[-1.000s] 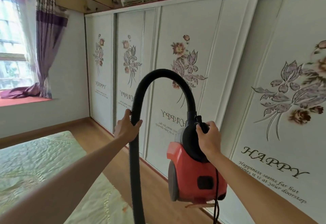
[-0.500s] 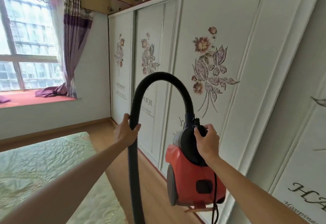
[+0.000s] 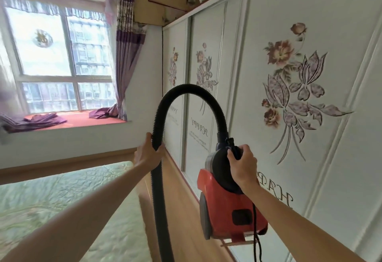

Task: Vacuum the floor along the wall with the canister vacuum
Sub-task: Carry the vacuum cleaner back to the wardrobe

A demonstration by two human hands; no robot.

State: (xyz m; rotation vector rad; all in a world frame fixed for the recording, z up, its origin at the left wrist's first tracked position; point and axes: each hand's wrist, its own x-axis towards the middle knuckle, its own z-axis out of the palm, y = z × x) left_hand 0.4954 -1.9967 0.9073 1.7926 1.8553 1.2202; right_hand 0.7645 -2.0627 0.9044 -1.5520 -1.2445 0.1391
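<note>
A red canister vacuum (image 3: 225, 206) with a black front hangs in the air, carried by its top handle, which my right hand (image 3: 241, 163) grips. Its black ribbed hose (image 3: 186, 93) arches up from the canister and drops down on the left, out of the bottom of the view. My left hand (image 3: 146, 154) holds the hose on that falling side. A black cord (image 3: 256, 239) dangles behind the canister. The nozzle end of the hose is out of sight. A strip of wooden floor (image 3: 182, 206) runs below, along the wall.
White sliding wardrobe doors (image 3: 330, 158) with flower prints and "HAPPY" lettering line the right side. A bed with a pale green quilt (image 3: 62, 204) fills the lower left. A window (image 3: 57, 59) with a red sill and purple curtains (image 3: 126, 55) is at the far end.
The view has swung left and forward along the wardrobe, bringing the window further into sight. Both hands keep the same holds on the hose and the vacuum handle.
</note>
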